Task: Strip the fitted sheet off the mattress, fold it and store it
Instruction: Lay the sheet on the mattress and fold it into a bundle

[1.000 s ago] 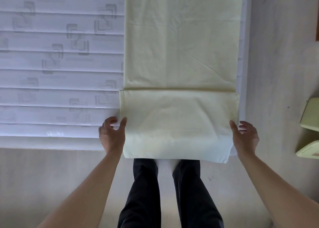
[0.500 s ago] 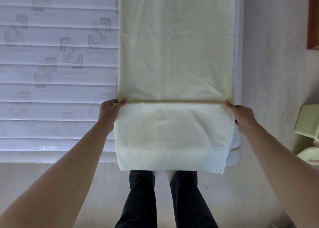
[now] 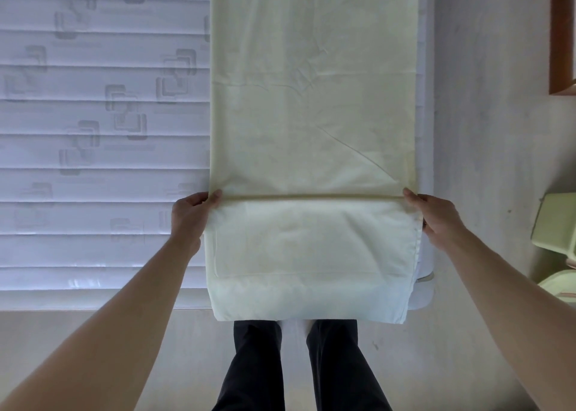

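Fitted sheet [image 3: 311, 99]: your left hand [image 3: 190, 216] and right hand [image 3: 436, 216], fingers pinching its folded edge, have carried it further up-frame; folding continues.

Pale yellow fitted sheet [image 3: 311, 99], a long folded strip, lies on the quilted white mattress [image 3: 103, 130].

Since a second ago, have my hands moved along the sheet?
Yes. The left hand and right hand went up the sheet, from beside the folded flap to its crease, farther from the mattress edge.
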